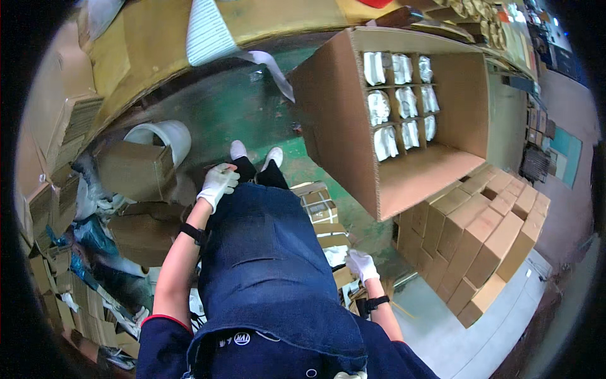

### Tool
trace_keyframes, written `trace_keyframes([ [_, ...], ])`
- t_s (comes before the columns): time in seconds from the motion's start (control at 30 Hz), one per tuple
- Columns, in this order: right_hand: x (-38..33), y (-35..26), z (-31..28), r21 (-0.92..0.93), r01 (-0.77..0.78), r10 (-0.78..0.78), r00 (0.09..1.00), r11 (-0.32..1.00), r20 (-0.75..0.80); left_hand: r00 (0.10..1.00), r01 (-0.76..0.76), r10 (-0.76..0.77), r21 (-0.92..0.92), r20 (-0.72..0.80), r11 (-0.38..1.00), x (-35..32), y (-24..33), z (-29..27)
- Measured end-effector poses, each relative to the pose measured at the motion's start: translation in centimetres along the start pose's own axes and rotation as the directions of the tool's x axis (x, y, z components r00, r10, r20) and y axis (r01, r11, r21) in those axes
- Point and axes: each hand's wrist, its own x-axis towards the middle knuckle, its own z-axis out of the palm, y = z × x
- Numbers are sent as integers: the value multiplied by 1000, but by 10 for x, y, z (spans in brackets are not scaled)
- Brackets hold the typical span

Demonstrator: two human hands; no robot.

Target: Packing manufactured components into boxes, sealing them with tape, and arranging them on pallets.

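Observation:
My left hand (pixel 218 183), in a white glove, is beside my denim apron (pixel 252 252) with its fingers curled in. Whatever it holds, if anything, is too small to make out. My right hand (pixel 362 264), also gloved, hangs at my right side with fingers loosely stretched out, close to a white wrapped item (pixel 336 256) among small cartons (pixel 317 205). Ahead to the right stands a large open carton (pixel 341 114). Inside it, cardboard dividers separate several silvery-white wrapped pieces (pixel 379 107).
Closed brown boxes (pixel 470 237) are stacked at the right. A white bucket (pixel 178 140) and a brown carton (pixel 129 170) stand on the left, near crumpled plastic (pixel 95 237) and flattened cardboard (pixel 53 126). A paper strip (pixel 207 35) hangs off the yellowish bench (pixel 148 41).

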Motion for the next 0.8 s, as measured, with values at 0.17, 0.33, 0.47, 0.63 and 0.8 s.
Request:
trace_keyframes([
  [0.17, 50, -96, 102, -393, 339, -297, 940, 855, 166, 984, -162, 178, 326, -19, 931, 14, -33, -14],
  [0.33, 158, -193, 237, -635, 582, -592, 772, 508, 233, 940, -141, 291, 571, -180, 809, 57, -84, -102],
  [0.47, 294, -234, 284, -729, 557, -632, 743, 399, 222, 829, -100, 531, 887, -177, 451, 67, -89, -114],
  [0.63, 414, -244, 343, -862, 430, -598, 776, 268, 201, 724, -267, 631, 730, -279, 629, 78, -115, -156],
  [0.8, 525, -248, 345, -866, 304, -695, 716, 396, -66, 732, -253, 539, 569, -416, 782, 83, -91, -127],
])
